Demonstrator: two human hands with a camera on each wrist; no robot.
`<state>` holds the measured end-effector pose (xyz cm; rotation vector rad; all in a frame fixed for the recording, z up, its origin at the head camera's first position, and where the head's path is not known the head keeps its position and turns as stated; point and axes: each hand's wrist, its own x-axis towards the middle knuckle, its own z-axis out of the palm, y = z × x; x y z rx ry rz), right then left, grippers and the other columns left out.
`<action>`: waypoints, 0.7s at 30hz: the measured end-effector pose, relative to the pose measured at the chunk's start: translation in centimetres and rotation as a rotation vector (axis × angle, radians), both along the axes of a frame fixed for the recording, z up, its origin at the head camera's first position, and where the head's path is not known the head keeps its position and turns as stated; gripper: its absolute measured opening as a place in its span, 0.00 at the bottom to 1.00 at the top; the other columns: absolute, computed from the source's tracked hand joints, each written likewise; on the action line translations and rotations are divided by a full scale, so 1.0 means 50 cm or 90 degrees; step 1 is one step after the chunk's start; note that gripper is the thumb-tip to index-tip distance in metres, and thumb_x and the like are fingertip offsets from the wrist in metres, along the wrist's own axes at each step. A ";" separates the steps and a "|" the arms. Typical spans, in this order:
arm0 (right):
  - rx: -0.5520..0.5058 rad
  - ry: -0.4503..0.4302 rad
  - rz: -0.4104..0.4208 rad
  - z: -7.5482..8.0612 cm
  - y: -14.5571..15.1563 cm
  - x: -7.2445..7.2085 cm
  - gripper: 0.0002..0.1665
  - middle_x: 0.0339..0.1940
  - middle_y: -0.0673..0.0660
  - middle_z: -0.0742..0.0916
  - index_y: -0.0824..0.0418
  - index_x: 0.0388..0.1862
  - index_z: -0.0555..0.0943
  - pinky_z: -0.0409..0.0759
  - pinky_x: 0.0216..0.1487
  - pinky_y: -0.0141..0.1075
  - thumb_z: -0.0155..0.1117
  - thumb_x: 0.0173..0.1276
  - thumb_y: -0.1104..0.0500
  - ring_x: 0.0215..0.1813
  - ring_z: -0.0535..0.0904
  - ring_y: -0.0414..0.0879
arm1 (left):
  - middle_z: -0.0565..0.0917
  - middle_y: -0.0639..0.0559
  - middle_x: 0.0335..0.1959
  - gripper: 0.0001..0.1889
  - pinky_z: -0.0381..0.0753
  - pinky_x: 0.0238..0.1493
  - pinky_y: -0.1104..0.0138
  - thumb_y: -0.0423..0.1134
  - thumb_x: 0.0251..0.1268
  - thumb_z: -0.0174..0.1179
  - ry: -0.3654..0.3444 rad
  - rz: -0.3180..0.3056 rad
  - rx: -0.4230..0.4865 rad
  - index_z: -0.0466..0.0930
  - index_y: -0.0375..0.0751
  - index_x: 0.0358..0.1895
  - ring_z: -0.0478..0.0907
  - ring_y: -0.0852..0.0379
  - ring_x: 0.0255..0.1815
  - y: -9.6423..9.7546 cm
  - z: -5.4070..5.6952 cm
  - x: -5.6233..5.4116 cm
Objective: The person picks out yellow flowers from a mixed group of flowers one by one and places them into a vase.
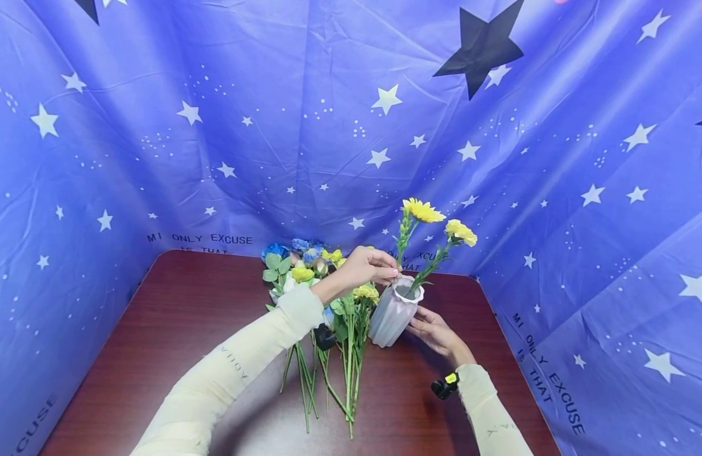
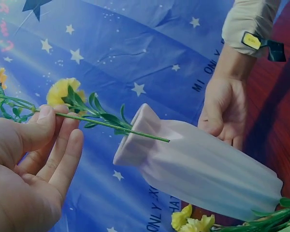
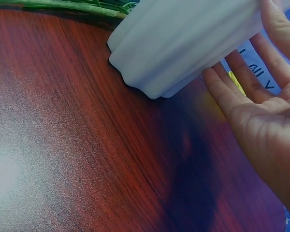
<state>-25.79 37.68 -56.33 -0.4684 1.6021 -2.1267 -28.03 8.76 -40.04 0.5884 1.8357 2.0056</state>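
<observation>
A pale, ribbed vase (image 1: 393,313) with a wavy rim stands leaning on the table, holding a yellow carnation (image 1: 461,232) with green leaves. My left hand (image 1: 365,269) is beside the vase mouth. Its thumb and fingertips pinch a thin green flower stem (image 2: 111,125), whose cut end overlaps the vase's neck in the left wrist view. Green buds (image 1: 405,229) and a yellow sunflower (image 1: 424,210) rise above that hand. On the vase's right side, low down, my right hand (image 1: 435,329) holds it, thumb on one side and fingers along the other.
Left of the vase lies a pile of artificial flowers, with a blue rose (image 1: 274,251), yellow blooms (image 1: 366,292) and long green stems (image 1: 351,380) toward the front. The dark red wooden table (image 1: 208,316) is bordered by a blue star-print cloth (image 1: 305,126).
</observation>
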 end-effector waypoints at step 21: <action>-0.005 -0.006 0.005 -0.001 0.001 0.002 0.27 0.61 0.45 0.83 0.46 0.63 0.74 0.82 0.65 0.33 0.44 0.80 0.74 0.63 0.81 0.38 | 0.89 0.32 0.45 0.11 0.88 0.56 0.50 0.24 0.67 0.64 0.001 -0.018 0.035 0.82 0.22 0.50 0.88 0.57 0.36 0.013 0.029 -0.012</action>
